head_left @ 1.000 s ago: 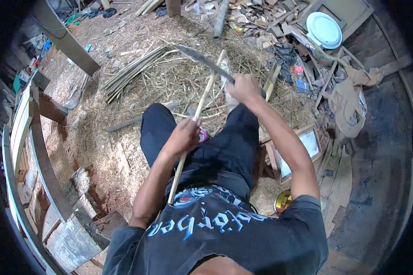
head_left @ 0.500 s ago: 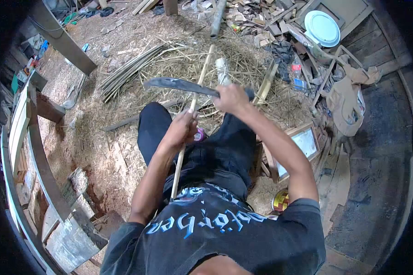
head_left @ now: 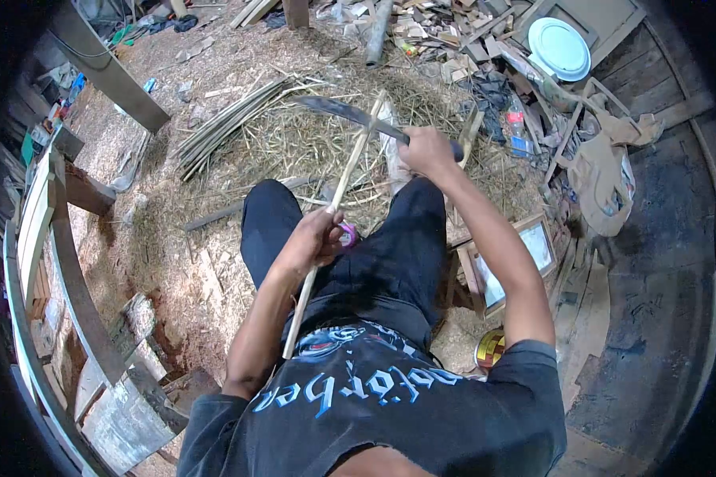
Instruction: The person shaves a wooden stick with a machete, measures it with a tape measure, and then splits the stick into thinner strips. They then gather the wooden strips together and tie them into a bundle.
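My left hand [head_left: 314,238] is closed around a long, pale bamboo strip [head_left: 348,173], which slants from my shirt up and away over my lap. In my right hand [head_left: 429,151] is the handle of a machete [head_left: 338,109], its dark curved blade pointing left. The blade crosses the strip near its far end and appears to touch it. A pink, round object [head_left: 347,234] shows beside my left hand; what it is I cannot make out. Beyond my knees, a whitish post-like piece [head_left: 393,163] stands among the shavings.
A bundle of thin strips [head_left: 231,119] lies ahead on the left, by a heap of shavings [head_left: 294,147]. Scrap wood [head_left: 453,40] and a pale blue lid [head_left: 559,48] are at the far right. Near my right side are a framed pane [head_left: 525,246] and a can [head_left: 489,350].
The machete and my right hand have moved right and a little up, the blade now nearer the strip's far end. My left hand and the strip have shifted slightly toward me.
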The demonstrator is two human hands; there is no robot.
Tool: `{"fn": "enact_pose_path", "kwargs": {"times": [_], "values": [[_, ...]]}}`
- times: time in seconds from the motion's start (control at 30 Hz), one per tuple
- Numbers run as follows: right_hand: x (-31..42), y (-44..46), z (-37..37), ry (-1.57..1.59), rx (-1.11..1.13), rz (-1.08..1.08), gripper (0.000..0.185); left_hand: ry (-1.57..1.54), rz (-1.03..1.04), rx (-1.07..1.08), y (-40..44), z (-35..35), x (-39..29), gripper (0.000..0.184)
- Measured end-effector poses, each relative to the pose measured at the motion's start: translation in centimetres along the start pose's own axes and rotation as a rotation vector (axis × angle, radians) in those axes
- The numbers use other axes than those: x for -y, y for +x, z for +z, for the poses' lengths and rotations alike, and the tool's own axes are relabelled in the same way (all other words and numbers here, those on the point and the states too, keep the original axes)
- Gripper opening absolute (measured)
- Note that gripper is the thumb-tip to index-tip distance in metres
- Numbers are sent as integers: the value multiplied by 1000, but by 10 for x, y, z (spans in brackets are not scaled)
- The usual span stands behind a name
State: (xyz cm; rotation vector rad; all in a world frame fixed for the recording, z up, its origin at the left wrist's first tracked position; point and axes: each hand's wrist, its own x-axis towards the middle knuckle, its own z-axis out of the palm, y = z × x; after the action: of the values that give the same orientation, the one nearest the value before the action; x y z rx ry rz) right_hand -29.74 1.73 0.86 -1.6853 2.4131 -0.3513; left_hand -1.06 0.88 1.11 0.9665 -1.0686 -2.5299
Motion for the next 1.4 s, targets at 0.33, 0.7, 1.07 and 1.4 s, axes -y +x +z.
{"fn": "enact_pose_path", "kwargs": {"times": [0.33,0.7,1.07,1.4], "values": [[-21,18,4,-24,-79,68,32,-31,-55,2,5,-3,7,22],[27,2,37,1254,154,216,22,19,-89,17,2,-3,16,31],[25,-16,15,15,-71,-167,29,286,216,-78,24,-17,18,34],[-16,12,11,-157,-87,-89,30,264,134,-50,12,-11,14,37]]}}
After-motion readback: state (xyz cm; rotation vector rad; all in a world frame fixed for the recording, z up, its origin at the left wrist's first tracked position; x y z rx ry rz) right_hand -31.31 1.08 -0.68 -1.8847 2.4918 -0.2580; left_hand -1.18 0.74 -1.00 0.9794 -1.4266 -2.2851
